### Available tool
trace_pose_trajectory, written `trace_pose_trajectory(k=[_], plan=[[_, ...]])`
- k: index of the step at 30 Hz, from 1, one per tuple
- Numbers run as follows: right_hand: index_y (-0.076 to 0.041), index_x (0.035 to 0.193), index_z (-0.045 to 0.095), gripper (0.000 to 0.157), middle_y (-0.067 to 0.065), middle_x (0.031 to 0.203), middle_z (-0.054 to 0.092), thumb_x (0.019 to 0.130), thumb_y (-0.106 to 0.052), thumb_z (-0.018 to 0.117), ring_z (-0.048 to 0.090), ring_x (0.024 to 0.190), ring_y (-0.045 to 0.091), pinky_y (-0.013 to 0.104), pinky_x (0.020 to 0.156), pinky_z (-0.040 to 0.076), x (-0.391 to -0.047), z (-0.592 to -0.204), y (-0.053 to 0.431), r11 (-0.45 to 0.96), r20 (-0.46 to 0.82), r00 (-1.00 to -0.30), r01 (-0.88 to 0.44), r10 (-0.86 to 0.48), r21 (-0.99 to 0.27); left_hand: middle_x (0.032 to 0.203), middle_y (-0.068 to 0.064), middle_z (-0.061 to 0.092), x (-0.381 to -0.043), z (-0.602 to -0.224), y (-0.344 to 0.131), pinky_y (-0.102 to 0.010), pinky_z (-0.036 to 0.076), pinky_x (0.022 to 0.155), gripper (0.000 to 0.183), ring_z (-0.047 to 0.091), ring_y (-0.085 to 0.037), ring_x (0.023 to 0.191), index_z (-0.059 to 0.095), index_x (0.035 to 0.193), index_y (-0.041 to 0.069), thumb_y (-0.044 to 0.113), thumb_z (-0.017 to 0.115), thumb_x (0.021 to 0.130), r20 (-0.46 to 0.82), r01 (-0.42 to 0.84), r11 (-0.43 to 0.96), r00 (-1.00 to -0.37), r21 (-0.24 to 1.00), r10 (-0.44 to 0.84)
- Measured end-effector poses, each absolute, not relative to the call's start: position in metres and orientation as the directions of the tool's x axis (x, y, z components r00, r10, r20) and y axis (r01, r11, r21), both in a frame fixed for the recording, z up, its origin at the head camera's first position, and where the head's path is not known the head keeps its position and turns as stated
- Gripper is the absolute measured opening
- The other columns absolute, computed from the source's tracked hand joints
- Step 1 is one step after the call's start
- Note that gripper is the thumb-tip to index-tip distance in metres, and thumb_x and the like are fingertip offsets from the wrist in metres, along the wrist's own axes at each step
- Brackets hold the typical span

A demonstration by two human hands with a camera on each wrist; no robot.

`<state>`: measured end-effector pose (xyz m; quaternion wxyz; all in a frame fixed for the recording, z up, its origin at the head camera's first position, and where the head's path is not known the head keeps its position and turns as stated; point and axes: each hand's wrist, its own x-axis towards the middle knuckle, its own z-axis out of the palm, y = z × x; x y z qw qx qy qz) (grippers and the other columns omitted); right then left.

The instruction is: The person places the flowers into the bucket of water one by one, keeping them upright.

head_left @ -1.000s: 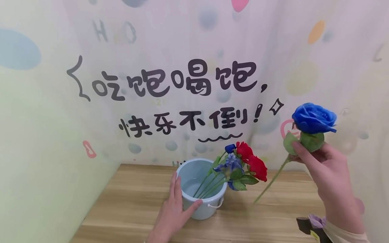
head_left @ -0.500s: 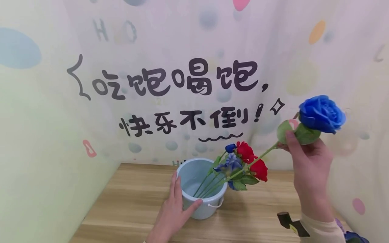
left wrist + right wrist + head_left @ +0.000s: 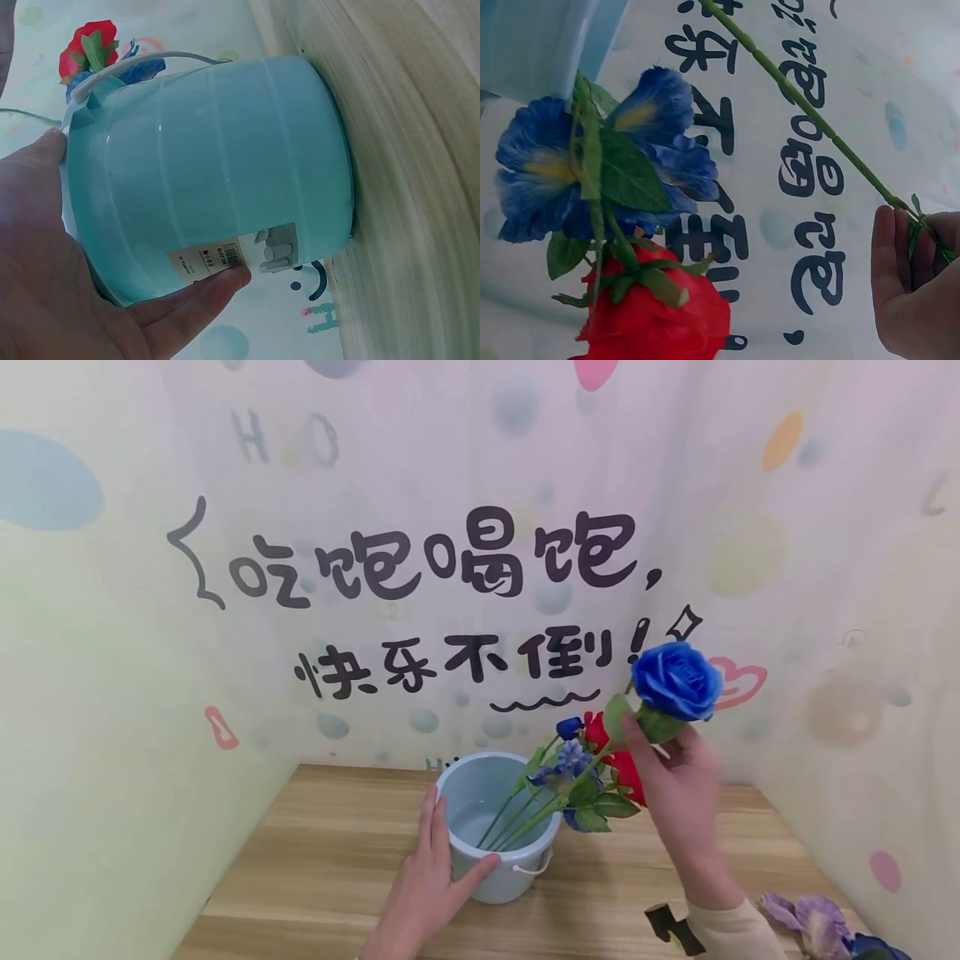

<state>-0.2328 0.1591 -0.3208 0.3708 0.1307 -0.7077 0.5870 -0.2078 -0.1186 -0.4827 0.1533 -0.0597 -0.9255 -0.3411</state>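
Observation:
My left hand (image 3: pixel 427 885) grips the light blue bucket (image 3: pixel 497 878), thumb at its rim and fingers along its side. In the left wrist view the fingers lie near a paper label (image 3: pixel 206 261). Inside the bucket several artificial flowers lean right, among them a blue-violet flower (image 3: pixel 572 762), a small blue bud (image 3: pixel 569 727) and red roses (image 3: pixel 628 778). My right hand (image 3: pixel 684 806) pinches a large blue rose (image 3: pixel 678 682) just beneath its bloom. Its green stem (image 3: pixel 799 101) slants down left toward the bucket; in the head view the stem's lower end merges with the other stems.
A purple flower (image 3: pixel 813 920) and a dark blue one (image 3: pixel 876 946) lie at the lower right, by my right sleeve (image 3: pixel 731 933). The wooden table (image 3: pixel 322 852) meets a printed wall sheet (image 3: pixel 420 468) behind. A white handle (image 3: pixel 534 865) hangs on the bucket.
My right hand first swings the blue rose so its stem points at the bucket, then carries it left and down, close to the red roses. The left hand and bucket stay put.

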Motion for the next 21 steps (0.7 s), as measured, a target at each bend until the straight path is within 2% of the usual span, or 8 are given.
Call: trace_pose_trajectory(k=[8, 11, 16, 21], plan=[[0.002, 0.118, 0.073, 0.026, 0.008, 0.106, 0.077, 0.093, 0.004, 0.078, 0.074, 0.083, 0.004, 0.017, 0.073, 0.059, -0.241, -0.347, 0.142, 0.329, 0.773, -0.614, -0.706, 0.158, -0.628, 0.178, -0.001, -0.001, -0.211, -0.479, -0.117, -0.052, 0.06, 0.09, 0.113, 0.067, -0.038, 0.119, 0.011, 0.171, 0.012, 0.077, 0.061, 0.093, 0.316, 0.223, 0.752, -0.949, 0.621, 0.021], [0.001, 0.12, 0.072, 0.029, 0.012, 0.112, 0.077, 0.092, 0.006, 0.077, 0.074, 0.091, 0.005, 0.019, 0.078, 0.06, -0.242, -0.357, 0.136, 0.314, 0.786, -0.608, -0.728, 0.115, -0.609, 0.178, -0.001, 0.001, -0.212, -0.478, -0.117, -0.052, 0.061, 0.088, 0.113, 0.068, -0.039, 0.115, 0.012, 0.17, 0.01, 0.078, 0.059, 0.093, 0.343, 0.243, 0.755, -0.939, 0.61, 0.024], [-0.006, 0.126, 0.072, 0.036, 0.006, 0.12, 0.076, 0.092, 0.005, 0.078, 0.074, 0.103, 0.008, 0.023, 0.083, 0.06, -0.241, -0.375, 0.125, 0.269, 0.74, -0.666, -0.7, 0.09, -0.662, 0.178, -0.003, 0.003, -0.211, -0.478, -0.118, -0.052, 0.061, 0.086, 0.113, 0.069, -0.04, 0.111, 0.014, 0.17, 0.008, 0.078, 0.059, 0.093, 0.356, 0.256, 0.754, -0.934, 0.605, 0.031], [-0.007, 0.13, 0.07, 0.043, 0.008, 0.125, 0.075, 0.09, 0.006, 0.079, 0.074, 0.108, 0.014, 0.025, 0.084, 0.06, -0.238, -0.391, 0.114, 0.273, 0.718, -0.694, -0.68, 0.056, -0.68, 0.178, -0.003, 0.005, -0.206, -0.48, -0.118, -0.054, 0.06, 0.089, 0.115, 0.068, -0.038, 0.113, 0.014, 0.17, 0.01, 0.078, 0.061, 0.091, 0.32, 0.222, 0.749, -0.947, 0.624, 0.015]])
